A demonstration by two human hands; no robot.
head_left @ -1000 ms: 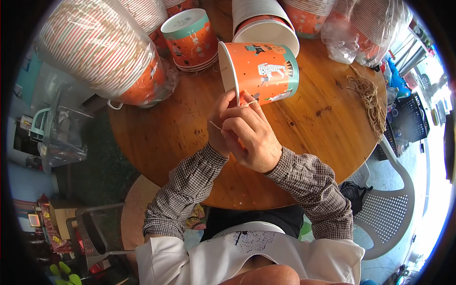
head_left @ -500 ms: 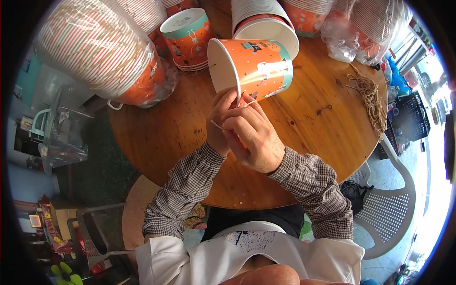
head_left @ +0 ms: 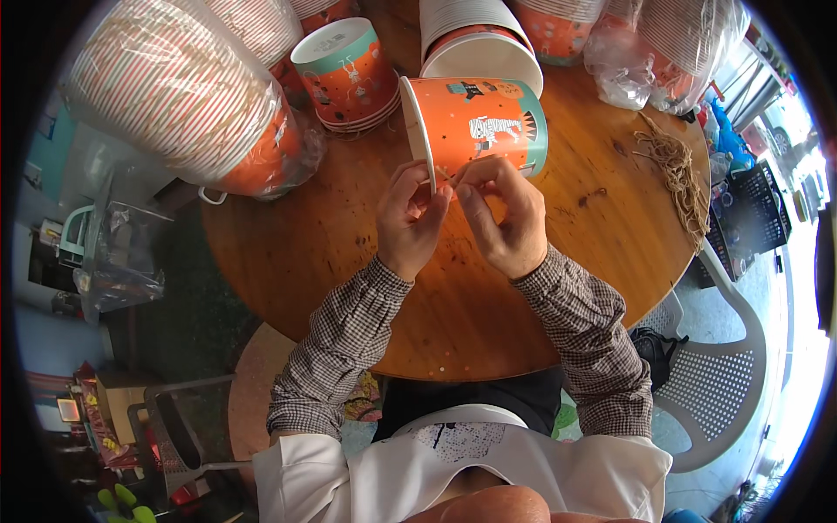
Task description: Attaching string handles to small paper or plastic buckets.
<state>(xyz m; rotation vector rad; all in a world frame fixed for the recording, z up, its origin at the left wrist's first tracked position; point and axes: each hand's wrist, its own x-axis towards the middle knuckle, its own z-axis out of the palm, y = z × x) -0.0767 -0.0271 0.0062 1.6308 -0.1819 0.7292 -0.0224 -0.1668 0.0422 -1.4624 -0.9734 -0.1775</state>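
A: Left hand [head_left: 410, 218] pinches the rim of the cup [head_left: 475, 126]; right hand [head_left: 506, 213] pinches a thin string [head_left: 446, 177] against it.

B: Risk: the cup, tipped sideways just beyond both hands, may crease, or the string slip free.

I see a round wooden table [head_left: 349, 218] bearing bagged stacks of striped paper cups [head_left: 183, 96] at its left edge, a short stack of orange cups [head_left: 344, 74], a white-rimmed stack [head_left: 475, 39], and a bundle of twine [head_left: 676, 170]. A white plastic chair [head_left: 719, 375] stands just beside the table.
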